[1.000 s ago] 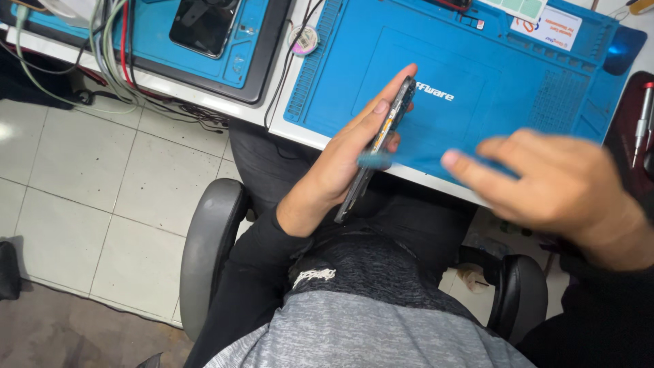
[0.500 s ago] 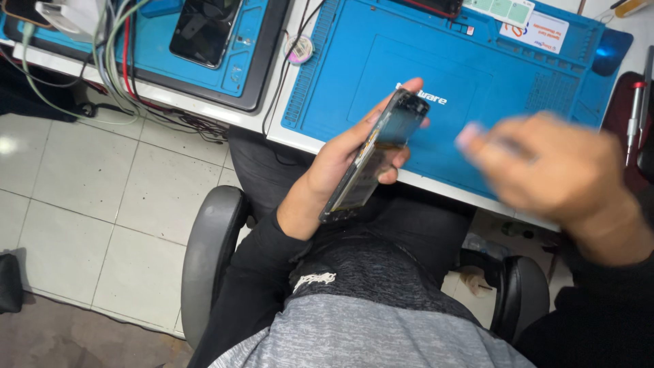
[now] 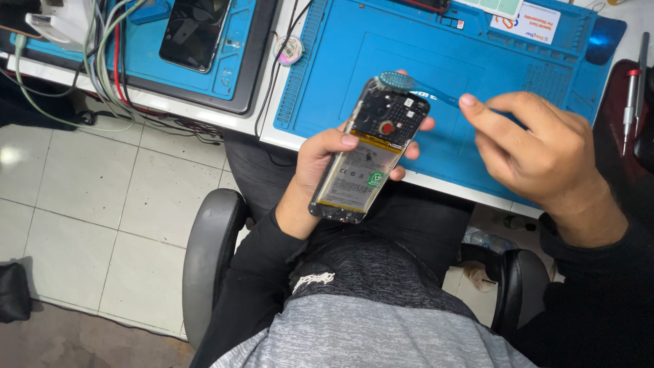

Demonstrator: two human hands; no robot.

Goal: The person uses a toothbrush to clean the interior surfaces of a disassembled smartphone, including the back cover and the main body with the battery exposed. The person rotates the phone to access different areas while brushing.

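Note:
My left hand (image 3: pixel 325 158) grips an opened phone (image 3: pixel 370 152) with its back cover off, so the battery and the dark circuit board show. It is held over my lap, just in front of the desk edge. My right hand (image 3: pixel 538 148) pinches the handle of a blue brush (image 3: pixel 409 85). The brush head rests on the phone's top end.
A blue work mat (image 3: pixel 477 61) covers the white desk ahead. A second blue mat at the left carries a dark phone (image 3: pixel 194 33) and several cables (image 3: pixel 102 54). A small round tape roll (image 3: pixel 289 49) lies between the mats. A pen-like tool (image 3: pixel 633 95) is at the right. Chair armrests (image 3: pixel 211 252) flank me.
My left hand turned the phone from edge-on until its open back faces up. My right hand swung in from the right and set the brush head on the phone's top.

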